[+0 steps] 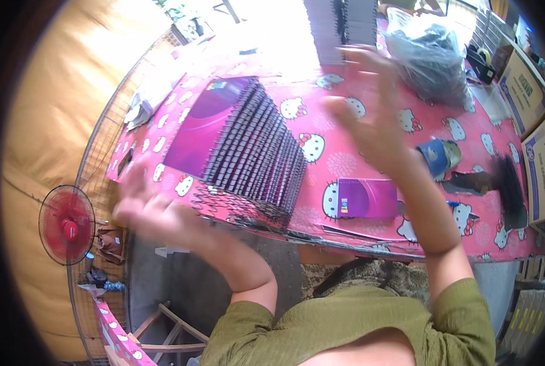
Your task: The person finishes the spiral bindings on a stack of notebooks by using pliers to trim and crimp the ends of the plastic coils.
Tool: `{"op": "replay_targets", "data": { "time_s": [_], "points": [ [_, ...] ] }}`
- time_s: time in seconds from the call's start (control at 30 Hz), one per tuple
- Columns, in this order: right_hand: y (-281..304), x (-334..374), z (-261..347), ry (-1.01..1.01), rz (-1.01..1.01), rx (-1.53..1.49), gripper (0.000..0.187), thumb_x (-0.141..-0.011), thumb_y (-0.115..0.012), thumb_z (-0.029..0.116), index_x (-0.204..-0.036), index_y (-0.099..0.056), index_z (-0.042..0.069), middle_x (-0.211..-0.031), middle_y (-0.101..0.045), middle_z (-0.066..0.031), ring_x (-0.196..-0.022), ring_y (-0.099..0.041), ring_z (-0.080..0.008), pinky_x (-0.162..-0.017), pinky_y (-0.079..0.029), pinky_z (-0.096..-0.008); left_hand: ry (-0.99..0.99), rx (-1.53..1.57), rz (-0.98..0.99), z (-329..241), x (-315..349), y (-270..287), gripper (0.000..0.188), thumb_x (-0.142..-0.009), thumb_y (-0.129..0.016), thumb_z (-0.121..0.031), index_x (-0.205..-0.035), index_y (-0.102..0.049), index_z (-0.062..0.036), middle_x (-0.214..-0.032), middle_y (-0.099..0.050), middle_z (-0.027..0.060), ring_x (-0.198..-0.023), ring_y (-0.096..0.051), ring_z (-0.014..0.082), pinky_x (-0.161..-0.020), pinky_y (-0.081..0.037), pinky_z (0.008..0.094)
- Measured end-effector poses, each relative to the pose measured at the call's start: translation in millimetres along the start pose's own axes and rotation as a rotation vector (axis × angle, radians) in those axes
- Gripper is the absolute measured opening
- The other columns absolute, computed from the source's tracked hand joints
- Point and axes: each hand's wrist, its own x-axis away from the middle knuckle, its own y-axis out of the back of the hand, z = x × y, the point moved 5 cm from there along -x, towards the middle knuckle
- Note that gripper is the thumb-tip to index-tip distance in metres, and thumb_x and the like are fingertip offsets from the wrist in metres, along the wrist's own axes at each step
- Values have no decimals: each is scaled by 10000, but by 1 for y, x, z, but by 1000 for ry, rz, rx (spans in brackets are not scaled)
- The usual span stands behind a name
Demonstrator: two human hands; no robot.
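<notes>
In the head view, the pink patterned table (pixel 312 210) is occupied by a purple spiral-bound notebook stack (pixel 254 140), left of centre. The blurred left hand (pixel 153 204) is held beside it, its grip impossible to tell; the right hand (pixel 370 100) is raised, fingers apart. The room is flanked by a red fan (pixel 69 229) and cartons (pixel 544 165).

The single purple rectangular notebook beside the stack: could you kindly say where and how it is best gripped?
Pinching its near long edge from the person's side seems best: the purple rectangular notebook lies flat, with that edge facing them.
</notes>
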Motion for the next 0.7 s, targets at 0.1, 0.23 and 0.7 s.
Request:
{"op": "replay_targets", "data": {
  "time_s": [0.1,0.23,0.7],
  "points": [
    [113,49,-50,-224,42,548,426,-783,-749,254,-1125,-595,51,-1166,-564,-134,-1137,-508,-306,-984,-391,-422,-419,498,-131,-59,20,52,438,-1026,-289,-303,-1035,-557,43,-940,-633,182,-1001,-606,268,-947,-467,433],
    [316,182,-162,-972,301,1415,453,-759,-757,324,-1114,-594,96,-1238,-504,-176,-1155,-484,-377,-956,-427,-474,-178,377,678,-72,126,-44,206,-965,-482,-147,-981,-636,-11,-979,-648,112,-848,-643,263,-793,-530,402],
    [381,216,-176,-822,486,1434,221,-815,-691,195,-988,-635,69,-935,-610,-137,-904,-608,-320,-790,-501,-410,258,-128,1660,33,286,-166,286,-681,-805,-145,-908,-687,-17,-895,-639,116,-827,-630,268,-752,-499,373]
  ]
}}
